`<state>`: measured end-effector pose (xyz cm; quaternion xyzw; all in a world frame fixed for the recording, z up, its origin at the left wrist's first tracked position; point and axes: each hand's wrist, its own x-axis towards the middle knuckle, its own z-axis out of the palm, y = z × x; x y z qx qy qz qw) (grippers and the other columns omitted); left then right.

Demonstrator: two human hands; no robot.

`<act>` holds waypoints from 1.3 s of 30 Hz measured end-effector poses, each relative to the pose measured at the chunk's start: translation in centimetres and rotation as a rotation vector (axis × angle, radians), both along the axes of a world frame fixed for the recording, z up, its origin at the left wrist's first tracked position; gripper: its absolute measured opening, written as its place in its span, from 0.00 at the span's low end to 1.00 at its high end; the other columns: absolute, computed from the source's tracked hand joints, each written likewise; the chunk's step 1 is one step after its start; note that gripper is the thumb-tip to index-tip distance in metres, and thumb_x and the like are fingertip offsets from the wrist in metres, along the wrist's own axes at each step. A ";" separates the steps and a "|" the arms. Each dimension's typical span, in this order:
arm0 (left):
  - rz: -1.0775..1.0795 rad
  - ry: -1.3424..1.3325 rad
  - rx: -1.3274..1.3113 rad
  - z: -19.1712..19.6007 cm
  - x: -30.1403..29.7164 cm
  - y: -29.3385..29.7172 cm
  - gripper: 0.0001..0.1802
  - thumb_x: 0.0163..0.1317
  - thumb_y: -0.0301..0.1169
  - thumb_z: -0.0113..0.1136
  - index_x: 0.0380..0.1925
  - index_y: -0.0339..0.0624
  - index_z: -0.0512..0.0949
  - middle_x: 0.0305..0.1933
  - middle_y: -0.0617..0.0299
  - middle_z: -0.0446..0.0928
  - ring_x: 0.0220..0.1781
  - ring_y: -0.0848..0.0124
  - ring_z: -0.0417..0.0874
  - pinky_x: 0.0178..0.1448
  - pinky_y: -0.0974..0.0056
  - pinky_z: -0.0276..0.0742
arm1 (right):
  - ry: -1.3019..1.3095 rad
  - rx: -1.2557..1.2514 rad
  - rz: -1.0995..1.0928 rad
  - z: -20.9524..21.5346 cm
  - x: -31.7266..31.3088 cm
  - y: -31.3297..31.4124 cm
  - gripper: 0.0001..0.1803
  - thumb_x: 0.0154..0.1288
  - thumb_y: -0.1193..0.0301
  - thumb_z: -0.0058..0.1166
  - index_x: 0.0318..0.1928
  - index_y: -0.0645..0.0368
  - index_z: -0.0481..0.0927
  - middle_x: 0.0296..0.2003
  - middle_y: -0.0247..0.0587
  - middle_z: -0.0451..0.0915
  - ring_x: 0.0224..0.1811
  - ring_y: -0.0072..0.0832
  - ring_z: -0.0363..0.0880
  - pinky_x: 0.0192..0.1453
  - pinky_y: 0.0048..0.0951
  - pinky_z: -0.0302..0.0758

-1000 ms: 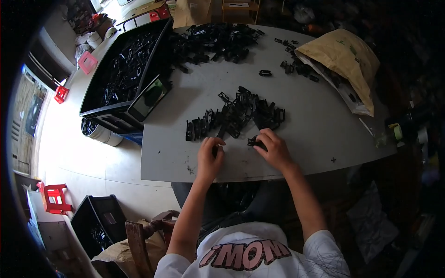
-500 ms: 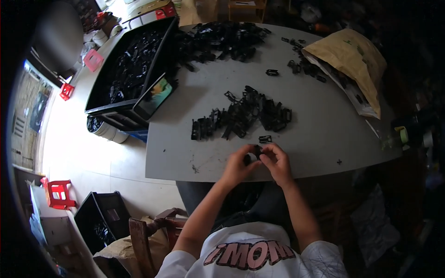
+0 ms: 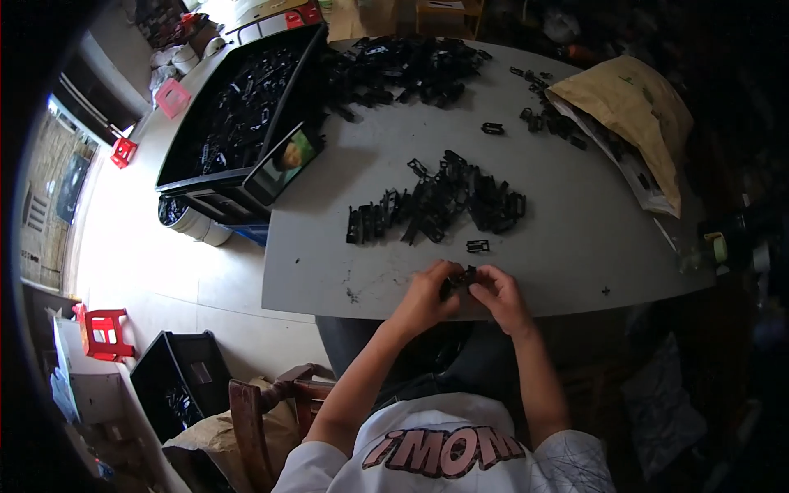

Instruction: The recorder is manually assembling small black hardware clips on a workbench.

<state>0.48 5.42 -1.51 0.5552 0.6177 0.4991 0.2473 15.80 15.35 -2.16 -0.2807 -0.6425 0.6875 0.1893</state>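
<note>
Two hands are met at the near edge of the grey table (image 3: 575,246), directly in front of the body.

Item held: one small black plastic part (image 3: 459,281), pinched between both hands just above the tabletop. Its shape is mostly hidden by the fingers; its long axis appears to run left to right, from one hand to the other.

Left hand (image 3: 426,297): fingers closed on the left end of the part, thumb side turned toward the right hand.

Right hand (image 3: 501,297): fingers closed on the right end of the same part. Whether two pieces are pressed together or one is held cannot be told.

Nearest loose piece: a single black clip (image 3: 477,246), lying flat just beyond the fingertips, slightly nearer the right hand.

Further stock: a row of like black parts (image 3: 436,201) laid across the middle of the table, beyond the clip; a larger heap (image 3: 403,70) at the far edge; a black tray (image 3: 177,168) of parts at far left; a brown paper sack (image 3: 629,111) at far right.
</note>
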 end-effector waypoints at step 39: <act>0.411 0.160 -0.325 -0.2 1.2 -0.1 0.12 0.55 0.37 0.62 0.35 0.44 0.74 0.25 0.54 0.78 0.29 0.54 0.80 0.31 0.54 0.73 | -0.416 1.178 -0.269 -0.3 -0.9 6.1 0.19 0.57 0.77 0.56 0.51 0.55 0.73 0.51 0.42 0.71 0.49 0.43 0.75 0.48 0.37 0.75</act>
